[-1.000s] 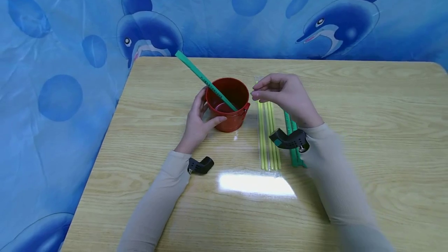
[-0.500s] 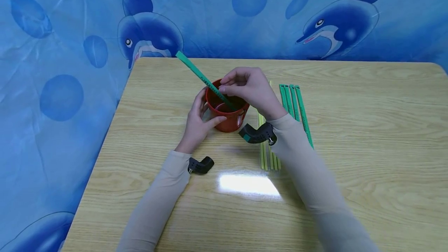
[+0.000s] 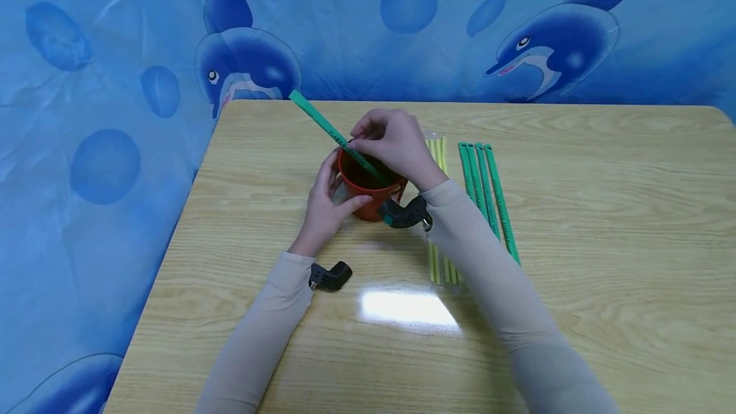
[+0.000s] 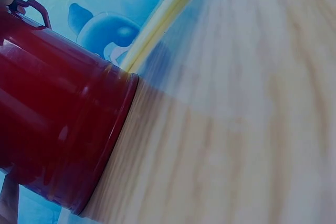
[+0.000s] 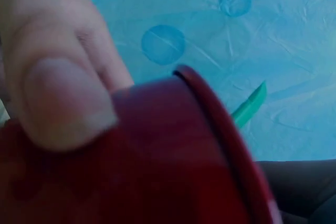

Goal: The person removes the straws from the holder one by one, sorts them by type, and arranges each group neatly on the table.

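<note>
My left hand [image 3: 324, 213] holds a red metal bucket [image 3: 374, 193] from the left, thumb on its front and fingers round its back. Its wall [image 4: 58, 108] fills the left of the left wrist view. Out of the bucket leans a flat green strip [image 3: 322, 121] with dark print, slanting up and left. My right hand [image 3: 393, 145] is over the bucket's mouth, thumb and bent fingers close beside that strip. Its thumb [image 5: 68, 103] shows before red metal in the right wrist view; the strip's end [image 5: 251, 103] sticks out past the rim. Whether the fingertips pinch anything is hidden.
Several yellow sticks [image 3: 436, 152] lie right of the bucket, partly under my right arm. Several green strips [image 3: 483, 181] lie side by side further right. The wooden table [image 3: 621, 241] meets a blue dolphin-print cloth [image 3: 345, 30] behind. Black cameras [image 3: 330, 275] are on both wrists.
My right hand has moved left from beside the bucket to over its mouth, up to the leaning strip. My left hand and the bucket have stayed in place.
</note>
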### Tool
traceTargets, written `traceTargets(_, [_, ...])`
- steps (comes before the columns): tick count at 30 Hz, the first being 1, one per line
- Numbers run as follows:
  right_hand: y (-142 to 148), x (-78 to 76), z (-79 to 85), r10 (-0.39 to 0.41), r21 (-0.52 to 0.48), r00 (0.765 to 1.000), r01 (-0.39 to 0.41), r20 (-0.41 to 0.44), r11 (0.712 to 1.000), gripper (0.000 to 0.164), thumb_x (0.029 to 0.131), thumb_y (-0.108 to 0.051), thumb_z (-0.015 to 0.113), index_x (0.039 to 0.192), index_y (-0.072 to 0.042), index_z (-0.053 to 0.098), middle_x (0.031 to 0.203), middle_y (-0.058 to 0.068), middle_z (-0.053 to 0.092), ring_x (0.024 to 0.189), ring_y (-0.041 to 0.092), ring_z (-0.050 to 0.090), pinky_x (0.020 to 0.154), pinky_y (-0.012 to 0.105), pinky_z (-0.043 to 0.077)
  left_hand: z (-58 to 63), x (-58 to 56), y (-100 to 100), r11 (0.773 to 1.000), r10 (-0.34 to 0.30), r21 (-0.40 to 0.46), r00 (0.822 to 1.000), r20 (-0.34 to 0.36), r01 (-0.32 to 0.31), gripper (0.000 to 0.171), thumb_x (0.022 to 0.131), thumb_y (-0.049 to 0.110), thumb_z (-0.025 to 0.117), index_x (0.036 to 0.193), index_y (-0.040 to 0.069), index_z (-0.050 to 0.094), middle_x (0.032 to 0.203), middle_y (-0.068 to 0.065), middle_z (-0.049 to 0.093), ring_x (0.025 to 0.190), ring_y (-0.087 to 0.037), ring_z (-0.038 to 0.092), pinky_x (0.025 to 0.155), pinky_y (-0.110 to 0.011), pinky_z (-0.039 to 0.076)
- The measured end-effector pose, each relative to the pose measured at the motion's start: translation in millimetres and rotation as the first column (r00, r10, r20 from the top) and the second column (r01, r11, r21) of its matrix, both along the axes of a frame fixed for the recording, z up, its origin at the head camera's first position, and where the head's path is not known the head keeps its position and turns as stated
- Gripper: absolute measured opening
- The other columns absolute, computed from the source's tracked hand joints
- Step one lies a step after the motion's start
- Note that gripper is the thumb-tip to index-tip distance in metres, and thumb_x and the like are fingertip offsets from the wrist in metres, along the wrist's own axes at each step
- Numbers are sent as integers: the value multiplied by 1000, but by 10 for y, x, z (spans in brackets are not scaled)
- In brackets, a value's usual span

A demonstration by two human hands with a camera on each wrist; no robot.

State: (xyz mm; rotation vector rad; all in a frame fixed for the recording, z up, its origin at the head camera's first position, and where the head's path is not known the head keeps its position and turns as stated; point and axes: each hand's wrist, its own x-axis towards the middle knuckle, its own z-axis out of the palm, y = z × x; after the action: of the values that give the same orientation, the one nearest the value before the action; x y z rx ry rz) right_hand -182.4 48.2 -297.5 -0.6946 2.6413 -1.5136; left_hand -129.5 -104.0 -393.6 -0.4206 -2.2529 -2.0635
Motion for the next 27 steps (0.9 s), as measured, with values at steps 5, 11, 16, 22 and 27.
traceTargets(5, [-18, 12, -22, 12, 98, 1000, -10, -17, 995, 10, 84, -11, 73, 90, -3, 70, 86, 9, 69, 78, 17, 64, 73, 30, 53, 3, 15, 7, 1000, -9, 4, 1000, 4, 9, 81, 85, 3, 69, 150, 7, 19, 152, -4, 28, 137, -10, 27, 111, -29, 27])
traceTargets(11, [-51, 30, -55, 54, 207, 997, -43, -47, 977, 10, 84, -11, 72, 90, -3, 70, 87, 8, 69, 79, 17, 64, 72, 29, 53, 6, 28, 2, 1000, -4, 0, 1000, 18, 4, 83, 85, 3, 69, 150, 6, 17, 153, -5, 25, 139, -10, 24, 111, -29, 26])
traceTargets(16, [-69, 35, -48, 91, 221, 993, -72, -79, 973, 10, 86, -11, 70, 91, -3, 72, 88, 8, 70, 80, 17, 65, 73, 30, 53, 22, 23, -22, 1000, -3, -3, 999, 33, 3, 84, 85, 3, 69, 150, 6, 16, 153, -4, 25, 139, -9, 23, 111, -27, 26])
traceTargets(22, [-18, 33, -22, 60, 80, 993, -51, -105, 995, 10, 85, -10, 70, 90, -1, 73, 87, 10, 70, 77, 18, 66, 71, 30, 54, 148, 43, -7, 1000, 0, -1, 999, 38, 0, 82, 85, -3, 67, 149, 3, 17, 154, -9, 23, 140, -16, 24, 112, -32, 25])
traceTargets(27, [76, 44, -60, 41, -55, 997, -45, -72, 997, 11, 86, -10, 70, 92, -1, 73, 87, 9, 70, 76, 16, 66, 72, 29, 54, 290, 133, 47, 1000, -18, 6, 999, 35, 17, 79, 85, -7, 65, 148, -2, 18, 151, -15, 27, 138, -22, 28, 112, -37, 26])
